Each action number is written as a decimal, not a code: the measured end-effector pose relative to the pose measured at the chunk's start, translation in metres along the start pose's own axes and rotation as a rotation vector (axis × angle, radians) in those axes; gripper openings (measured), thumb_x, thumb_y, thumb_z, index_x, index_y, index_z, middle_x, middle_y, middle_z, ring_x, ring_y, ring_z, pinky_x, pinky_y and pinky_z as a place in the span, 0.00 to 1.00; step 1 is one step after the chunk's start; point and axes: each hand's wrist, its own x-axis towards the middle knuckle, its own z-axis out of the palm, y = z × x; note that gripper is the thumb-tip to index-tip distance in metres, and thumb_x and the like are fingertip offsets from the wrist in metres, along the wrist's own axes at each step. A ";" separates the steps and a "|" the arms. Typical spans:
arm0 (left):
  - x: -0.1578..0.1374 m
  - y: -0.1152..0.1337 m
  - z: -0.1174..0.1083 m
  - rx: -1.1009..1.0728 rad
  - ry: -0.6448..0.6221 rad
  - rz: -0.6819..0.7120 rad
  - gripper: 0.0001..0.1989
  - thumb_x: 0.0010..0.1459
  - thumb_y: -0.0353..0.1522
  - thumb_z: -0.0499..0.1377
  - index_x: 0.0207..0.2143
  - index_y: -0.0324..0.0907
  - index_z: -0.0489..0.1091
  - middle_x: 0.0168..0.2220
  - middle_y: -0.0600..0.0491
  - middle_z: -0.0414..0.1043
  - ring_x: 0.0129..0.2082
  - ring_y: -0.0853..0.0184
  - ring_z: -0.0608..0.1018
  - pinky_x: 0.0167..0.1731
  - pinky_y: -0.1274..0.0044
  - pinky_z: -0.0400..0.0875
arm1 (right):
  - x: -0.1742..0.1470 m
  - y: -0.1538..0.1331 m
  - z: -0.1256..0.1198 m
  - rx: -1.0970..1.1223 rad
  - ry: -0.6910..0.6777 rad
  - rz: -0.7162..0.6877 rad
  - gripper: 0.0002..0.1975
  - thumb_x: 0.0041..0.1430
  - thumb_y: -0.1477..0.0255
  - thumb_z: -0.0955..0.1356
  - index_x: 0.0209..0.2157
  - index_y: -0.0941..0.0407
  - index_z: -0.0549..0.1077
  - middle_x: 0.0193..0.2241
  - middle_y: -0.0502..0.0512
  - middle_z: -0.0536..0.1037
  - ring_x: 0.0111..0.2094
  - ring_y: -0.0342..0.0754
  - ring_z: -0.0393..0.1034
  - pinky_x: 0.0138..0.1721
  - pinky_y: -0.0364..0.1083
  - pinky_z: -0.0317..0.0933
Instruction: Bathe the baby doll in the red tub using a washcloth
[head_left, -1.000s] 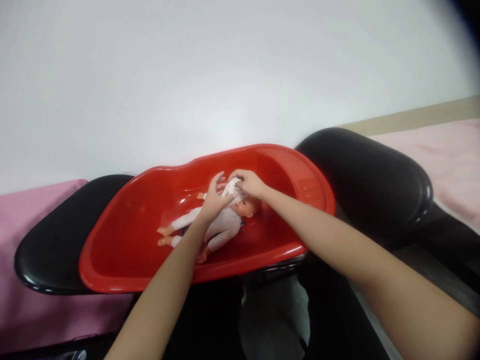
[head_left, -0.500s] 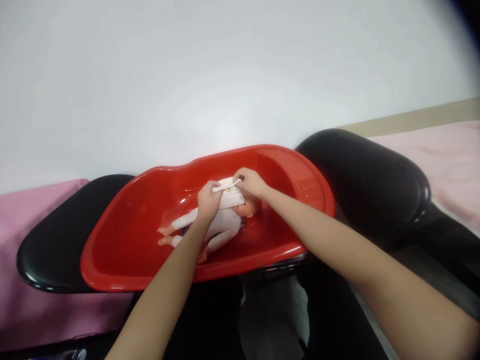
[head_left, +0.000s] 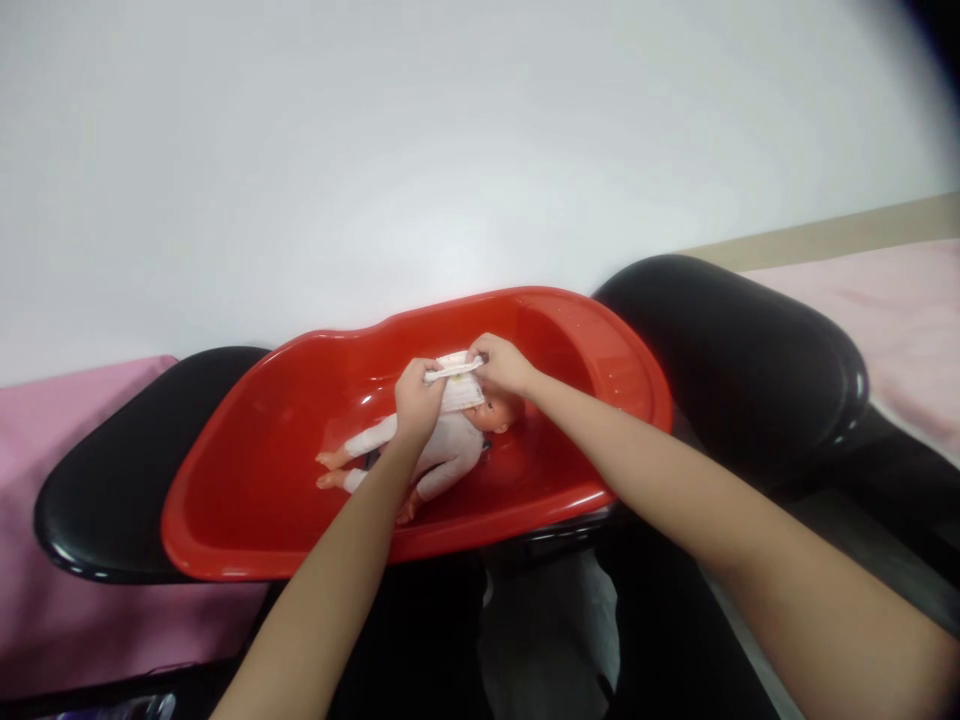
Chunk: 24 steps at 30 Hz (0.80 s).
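Observation:
A baby doll (head_left: pixel 450 452) in white clothes lies on its back in a red plastic baby tub (head_left: pixel 255 480), feet to the left and head to the right. Above its chest I hold a small white ribbed diaper (head_left: pixel 463 393) with a faint coloured print. My left hand (head_left: pixel 418 398) is closed on the left end of its folded edge. At the right end, my right hand (head_left: pixel 501 364) pinches the same edge between thumb and fingers. The diaper's lower part hangs by the doll's chin and hides part of its face.
The tub rests across black rounded seats, one at left (head_left: pixel 112 480) and one at right (head_left: pixel 750 350). Pink cloth (head_left: pixel 45 430) covers the surface on the left, and paler pink cloth (head_left: pixel 900 320) the right. A white wall (head_left: pixel 450 150) stands behind.
The diaper's folded edge is held a little straighter between my hands, and slightly more of the doll's face shows. Doll and tub stay in place.

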 end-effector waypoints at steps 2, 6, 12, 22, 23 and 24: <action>0.000 0.001 0.000 0.008 0.005 0.015 0.04 0.50 0.28 0.58 0.31 0.44 0.69 0.32 0.56 0.71 0.35 0.66 0.73 0.41 0.75 0.66 | 0.000 -0.001 0.000 -0.025 0.001 0.016 0.09 0.43 0.83 0.66 0.27 0.57 0.73 0.32 0.50 0.69 0.33 0.42 0.63 0.40 0.43 0.59; -0.001 0.004 -0.002 0.026 0.032 0.046 0.04 0.49 0.27 0.58 0.29 0.44 0.67 0.31 0.57 0.70 0.34 0.67 0.72 0.40 0.76 0.66 | -0.001 -0.004 -0.003 0.017 -0.084 0.038 0.09 0.45 0.72 0.72 0.32 0.57 0.74 0.35 0.51 0.70 0.38 0.44 0.64 0.42 0.43 0.59; 0.000 0.004 -0.005 0.027 0.092 0.037 0.03 0.51 0.28 0.59 0.28 0.43 0.65 0.31 0.57 0.69 0.34 0.67 0.72 0.39 0.76 0.65 | -0.001 -0.009 -0.006 0.184 -0.254 -0.020 0.19 0.61 0.57 0.62 0.32 0.57 0.76 0.34 0.53 0.74 0.38 0.45 0.67 0.42 0.43 0.60; 0.001 0.004 -0.004 0.030 0.105 0.022 0.04 0.50 0.28 0.59 0.28 0.44 0.65 0.30 0.57 0.68 0.34 0.67 0.71 0.39 0.75 0.65 | -0.005 -0.010 -0.003 0.316 -0.188 0.130 0.21 0.59 0.55 0.62 0.31 0.58 0.75 0.32 0.53 0.75 0.33 0.44 0.67 0.38 0.44 0.61; 0.001 0.004 -0.004 0.031 0.108 0.020 0.04 0.50 0.28 0.59 0.28 0.44 0.65 0.30 0.57 0.68 0.34 0.67 0.71 0.39 0.75 0.65 | -0.005 -0.010 -0.003 0.277 -0.193 0.105 0.19 0.58 0.57 0.64 0.31 0.58 0.76 0.33 0.53 0.75 0.34 0.44 0.67 0.39 0.43 0.61; 0.001 0.005 -0.005 0.031 0.107 0.019 0.04 0.50 0.28 0.59 0.28 0.44 0.65 0.30 0.57 0.68 0.34 0.67 0.71 0.39 0.75 0.65 | -0.004 -0.011 -0.004 0.234 -0.200 0.080 0.17 0.58 0.58 0.65 0.31 0.57 0.76 0.34 0.52 0.75 0.35 0.44 0.67 0.40 0.43 0.60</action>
